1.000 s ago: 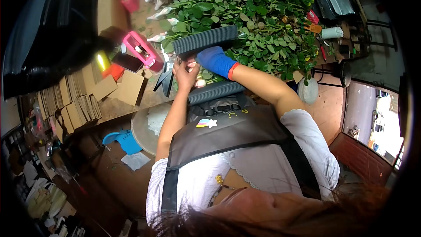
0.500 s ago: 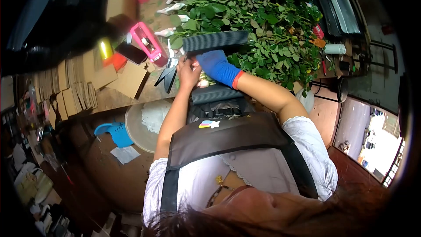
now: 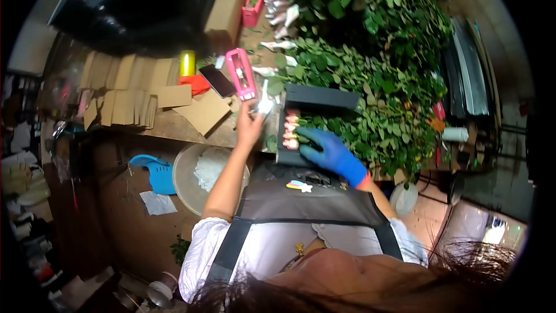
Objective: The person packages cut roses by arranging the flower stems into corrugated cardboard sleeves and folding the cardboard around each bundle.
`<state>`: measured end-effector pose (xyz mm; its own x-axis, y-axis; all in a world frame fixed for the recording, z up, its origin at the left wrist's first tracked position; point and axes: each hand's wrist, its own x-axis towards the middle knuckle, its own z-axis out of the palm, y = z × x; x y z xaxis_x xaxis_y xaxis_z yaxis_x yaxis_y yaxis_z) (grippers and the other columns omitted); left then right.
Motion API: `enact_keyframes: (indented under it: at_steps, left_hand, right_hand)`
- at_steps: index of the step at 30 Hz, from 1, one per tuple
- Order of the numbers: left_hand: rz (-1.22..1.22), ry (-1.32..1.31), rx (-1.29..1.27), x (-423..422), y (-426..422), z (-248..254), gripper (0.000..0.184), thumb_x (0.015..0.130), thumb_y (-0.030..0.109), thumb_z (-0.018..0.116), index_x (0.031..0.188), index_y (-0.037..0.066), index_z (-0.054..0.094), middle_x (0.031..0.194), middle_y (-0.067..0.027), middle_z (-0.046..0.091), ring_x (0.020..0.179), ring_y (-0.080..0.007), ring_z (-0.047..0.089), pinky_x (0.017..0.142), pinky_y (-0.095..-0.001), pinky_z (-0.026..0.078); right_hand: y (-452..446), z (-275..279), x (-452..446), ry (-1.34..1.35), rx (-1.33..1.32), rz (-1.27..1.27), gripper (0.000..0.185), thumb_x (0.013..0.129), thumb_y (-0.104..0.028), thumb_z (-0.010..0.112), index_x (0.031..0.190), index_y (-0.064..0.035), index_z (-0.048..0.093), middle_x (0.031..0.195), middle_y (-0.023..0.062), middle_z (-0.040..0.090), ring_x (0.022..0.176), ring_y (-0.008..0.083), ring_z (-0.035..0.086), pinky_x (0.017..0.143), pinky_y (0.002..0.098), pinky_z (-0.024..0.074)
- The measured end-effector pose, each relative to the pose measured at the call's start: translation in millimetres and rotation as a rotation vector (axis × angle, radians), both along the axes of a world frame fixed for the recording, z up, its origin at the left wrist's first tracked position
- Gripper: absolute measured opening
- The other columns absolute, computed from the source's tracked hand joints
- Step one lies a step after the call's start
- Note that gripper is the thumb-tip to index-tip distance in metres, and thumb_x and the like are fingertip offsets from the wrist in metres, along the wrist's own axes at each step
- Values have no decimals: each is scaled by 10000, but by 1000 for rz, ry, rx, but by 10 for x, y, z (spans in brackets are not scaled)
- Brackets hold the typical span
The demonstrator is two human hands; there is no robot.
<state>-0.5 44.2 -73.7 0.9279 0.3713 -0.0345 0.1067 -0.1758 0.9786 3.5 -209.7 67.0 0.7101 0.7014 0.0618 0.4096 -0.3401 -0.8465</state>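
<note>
My left hand (image 3: 249,124) is bare, its fingers apart at the lower end of a pink tool (image 3: 241,74) and beside metal scissors (image 3: 264,104). On my right hand (image 3: 333,152) is a blue glove; its thumb and fingers are spread, touching or very near a short row of pale pink rose buds (image 3: 291,130). Those buds lie in a dark holder (image 3: 321,98) with raised sides, against my apron. Leafy stems (image 3: 370,87) run out to the right. Exactly what the gloved fingertips touch is hard to make out.
Wrapped flower heads (image 3: 279,0) line the upper middle beside a second pink tool (image 3: 252,4). Cardboard pieces (image 3: 130,107), a phone (image 3: 218,80) and a yellow roll (image 3: 187,62) lie at left. Below the table edge are a round tub (image 3: 184,182) and a blue plastic item (image 3: 159,174).
My hands have parted: the left has moved from the buds towards the pink tool, and the right has drawn back and opened beside them. The view has shifted, showing more of the table's far side.
</note>
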Motion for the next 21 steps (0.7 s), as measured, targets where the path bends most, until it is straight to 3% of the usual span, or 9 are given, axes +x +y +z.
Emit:
enact_keyframes:
  at_steps: [5,8,9,11,13,15,17,19,21]
  left_hand:
    - [293,-488,396,870,1162,748,213,933,98,664,1120,16,606,1075,-74,650,963,-180,615,865,-302,487]
    - [428,-939,1026,1384,1513,1872,290,854,64,704,1127,34,612,1137,-106,632,1104,-309,585,1002,-420,411]
    - [484,-1000,1177,1549,1661,2144,377,868,180,737,1182,31,590,1156,-101,626,1114,-318,577,1026,-436,378]
    - [693,-943,1371,1784,1746,2689,570,842,350,780,1274,50,560,1205,-107,624,1146,-332,573,1052,-451,359]
    - [571,-521,1540,1913,1945,3016,743,792,495,797,1352,88,528,1258,-129,611,1161,-355,574,1018,-467,409]
    - [283,-279,1562,1999,2232,3188,716,791,477,808,1342,100,550,1240,-150,628,1135,-368,596,957,-448,474]
    - [107,-301,1324,1933,2259,3345,425,872,305,772,1201,63,655,1041,-130,709,937,-260,674,879,-328,522]
    - [-12,-690,912,1654,2062,3308,328,911,213,743,1171,28,669,1008,-87,719,875,-208,668,824,-298,528]
    - [283,-891,900,1037,1313,3316,234,926,159,731,1103,9,699,1010,-67,716,854,-192,661,787,-283,526]
  right_hand:
    - [-97,-252,-335,-120,-155,-6,527,885,-267,694,1363,-81,572,1263,170,634,1098,375,618,946,443,500]
    - [-80,-309,-314,-164,-150,-38,529,883,-270,690,1364,-86,570,1247,167,639,1092,375,619,941,445,502]
    - [-98,-337,-350,-163,-144,-64,530,882,-269,690,1364,-86,570,1241,166,640,1090,375,619,941,444,502]
    - [-96,-371,-354,-220,-122,-80,508,882,-274,686,1341,-81,582,1215,166,651,1068,375,631,921,445,513]
    - [-71,-349,-353,-243,-151,-71,488,881,-284,687,1319,-89,595,1208,154,658,1041,367,645,898,448,523]
    - [-72,-417,-360,-259,-166,-62,471,889,-302,683,1311,-109,603,1199,140,667,1026,366,652,876,443,531]
    - [-78,-311,-348,-232,-109,-70,456,903,-262,672,1325,-108,597,1233,133,663,1072,356,651,911,421,528]
    - [-91,-251,-350,103,62,-193,454,966,-184,614,1391,-43,544,1314,128,646,1185,250,640,1017,371,490]
    - [-35,-134,-238,528,415,-332,525,1010,-263,592,1437,17,468,1360,168,599,1221,243,607,1050,379,471]
